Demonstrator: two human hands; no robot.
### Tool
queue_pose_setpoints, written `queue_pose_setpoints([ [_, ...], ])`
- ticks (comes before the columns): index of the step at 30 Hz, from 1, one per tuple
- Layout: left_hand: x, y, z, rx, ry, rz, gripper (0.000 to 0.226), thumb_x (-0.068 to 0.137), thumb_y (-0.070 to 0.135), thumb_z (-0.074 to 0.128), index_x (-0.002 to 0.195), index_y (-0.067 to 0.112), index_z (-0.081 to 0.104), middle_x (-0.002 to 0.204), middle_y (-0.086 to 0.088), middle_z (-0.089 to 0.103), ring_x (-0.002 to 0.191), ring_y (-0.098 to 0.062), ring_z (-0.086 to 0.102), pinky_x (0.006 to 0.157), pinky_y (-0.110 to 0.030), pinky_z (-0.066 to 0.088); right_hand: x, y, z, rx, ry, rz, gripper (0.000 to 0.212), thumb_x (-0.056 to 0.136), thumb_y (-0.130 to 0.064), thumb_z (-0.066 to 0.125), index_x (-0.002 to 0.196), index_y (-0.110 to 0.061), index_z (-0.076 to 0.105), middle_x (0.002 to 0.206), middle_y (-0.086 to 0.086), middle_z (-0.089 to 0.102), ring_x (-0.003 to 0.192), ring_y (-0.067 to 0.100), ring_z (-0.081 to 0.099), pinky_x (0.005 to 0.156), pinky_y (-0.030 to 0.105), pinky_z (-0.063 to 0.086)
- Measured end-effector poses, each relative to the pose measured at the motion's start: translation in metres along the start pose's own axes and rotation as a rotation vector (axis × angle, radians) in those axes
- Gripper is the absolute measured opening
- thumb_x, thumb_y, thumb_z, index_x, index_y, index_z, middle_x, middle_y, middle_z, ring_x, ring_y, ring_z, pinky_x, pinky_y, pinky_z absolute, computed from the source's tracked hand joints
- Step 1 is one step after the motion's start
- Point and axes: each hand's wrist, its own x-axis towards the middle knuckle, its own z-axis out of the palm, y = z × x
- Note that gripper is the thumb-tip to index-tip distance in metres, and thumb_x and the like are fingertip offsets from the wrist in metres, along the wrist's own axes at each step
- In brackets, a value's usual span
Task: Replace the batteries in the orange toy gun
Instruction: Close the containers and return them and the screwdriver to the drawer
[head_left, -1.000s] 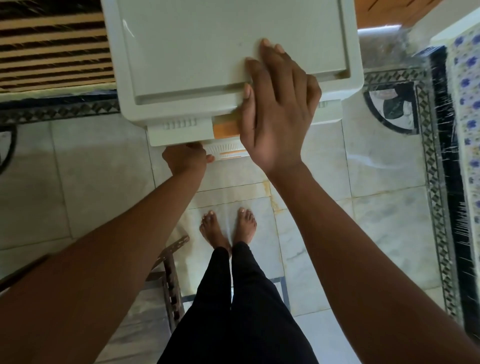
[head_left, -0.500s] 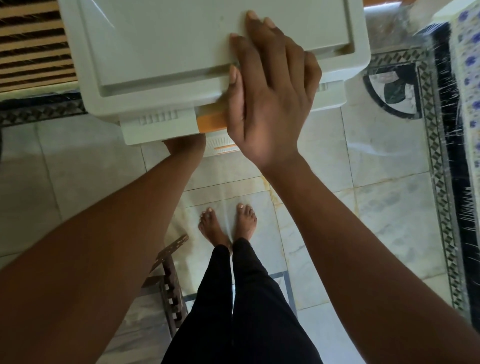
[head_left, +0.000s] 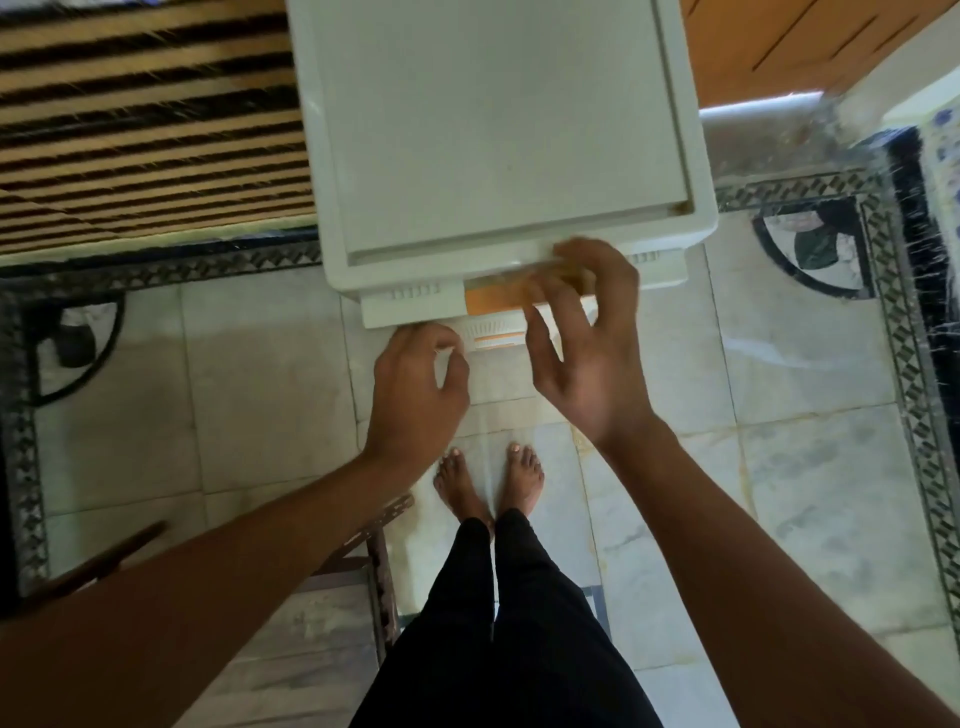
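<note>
No orange toy gun or batteries show in this view. A white plastic drawer cabinet (head_left: 493, 130) stands in front of me, seen from above. Its top drawer front (head_left: 410, 306) has an orange strip (head_left: 493, 299), and a ribbed white drawer handle (head_left: 491, 330) juts out below it. My left hand (head_left: 418, 395) curls its fingers round the left end of that handle. My right hand (head_left: 587, 343) hovers, blurred, in front of the strip's right end with fingers spread and holds nothing.
My bare feet (head_left: 488, 483) stand on pale marble tiles (head_left: 260, 364) with a dark patterned border. A striped mat (head_left: 145, 130) lies to the cabinet's left. A rusty metal frame (head_left: 382, 566) sits by my left leg. A blue-flowered cloth (head_left: 945, 156) edges the far right.
My right hand has come off the cabinet top and drawn back to the front edge. My left hand has come out from under the drawer front to the handle.
</note>
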Motion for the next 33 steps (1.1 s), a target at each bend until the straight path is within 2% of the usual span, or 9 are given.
queue_pose_setpoints([
  [2,0.01,0.062,-0.071,-0.06,-0.019,0.12,0.01,0.089,-0.002,0.067,0.096,0.005,0.067,0.097,-0.002,0.068,0.092,-0.013,0.064,0.086,-0.022,0.055,-0.006,0.0,-0.004,-0.07,-0.045,0.009,0.026,0.093,-0.004,0.067,0.117,0.004,0.072,0.127,0.031,0.06,0.12,0.043,0.055,0.101,0.051,0.046],
  [6,-0.006,0.073,-0.083,-0.043,-0.073,0.192,0.011,0.091,-0.004,0.067,0.103,-0.002,0.068,0.102,-0.011,0.069,0.097,-0.022,0.068,0.089,-0.032,0.059,-0.011,-0.002,-0.005,-0.196,-0.19,-0.002,0.038,0.095,-0.015,0.064,0.13,-0.003,0.067,0.134,0.021,0.062,0.128,0.04,0.057,0.101,0.048,0.045],
  [10,0.036,0.088,-0.102,0.201,-0.016,0.46,0.032,0.096,0.008,0.065,0.125,-0.004,0.066,0.139,-0.019,0.061,0.134,-0.031,0.055,0.113,-0.041,0.046,-0.004,-0.012,-0.009,-0.212,-0.224,0.04,0.038,0.098,-0.028,0.059,0.129,-0.007,0.067,0.132,0.017,0.063,0.124,0.038,0.058,0.096,0.047,0.044],
  [14,0.069,0.07,-0.1,0.484,-0.177,0.41,0.061,0.103,0.04,0.053,0.156,0.011,0.043,0.167,-0.01,0.033,0.157,-0.031,0.024,0.124,-0.054,0.027,0.02,-0.02,-0.028,-0.205,-0.371,0.135,0.02,0.091,-0.017,0.059,0.102,-0.008,0.073,0.11,0.012,0.065,0.099,0.039,0.061,0.081,0.045,0.05],
  [21,0.08,0.05,-0.103,0.544,-0.241,0.502,0.071,0.104,0.046,0.053,0.162,0.013,0.031,0.171,-0.01,0.024,0.159,-0.03,0.019,0.128,-0.048,0.023,0.033,-0.036,-0.064,-0.133,-0.949,0.294,0.023,0.082,-0.009,0.061,0.096,-0.017,0.078,0.091,0.006,0.07,0.079,0.029,0.068,0.075,0.041,0.062],
  [25,0.081,0.047,-0.1,0.534,-0.245,0.517,0.08,0.098,0.053,0.059,0.161,0.01,0.033,0.17,-0.014,0.025,0.158,-0.032,0.021,0.125,-0.052,0.027,0.03,-0.046,-0.067,-0.205,-1.083,0.29,0.015,0.089,-0.016,0.064,0.101,-0.017,0.073,0.091,0.006,0.064,0.08,0.028,0.065,0.073,0.037,0.058],
  [27,0.082,0.046,-0.101,0.529,-0.253,0.524,0.087,0.094,0.059,0.06,0.16,0.008,0.034,0.17,-0.015,0.025,0.158,-0.033,0.021,0.124,-0.054,0.027,0.038,-0.044,-0.071,-0.214,-1.21,0.334,0.004,0.09,-0.019,0.067,0.09,-0.016,0.069,0.083,0.003,0.064,0.076,0.023,0.065,0.067,0.034,0.056],
  [30,0.082,0.044,-0.102,0.513,-0.277,0.503,0.096,0.09,0.066,0.059,0.161,0.009,0.031,0.171,-0.014,0.021,0.159,-0.032,0.017,0.124,-0.056,0.026,0.033,-0.05,-0.071,-0.264,-1.44,0.297,0.02,0.086,-0.017,0.074,0.073,-0.016,0.059,0.073,0.0,0.062,0.065,0.015,0.063,0.059,0.029,0.051],
  [33,0.082,0.041,-0.103,0.528,-0.274,0.513,0.098,0.089,0.064,0.064,0.162,0.009,0.029,0.171,-0.014,0.02,0.16,-0.032,0.015,0.124,-0.055,0.026,0.013,-0.053,-0.063,-0.347,-1.426,0.223,0.015,0.093,-0.029,0.07,0.098,-0.017,0.064,0.095,-0.001,0.061,0.083,0.02,0.063,0.073,0.033,0.051],
])
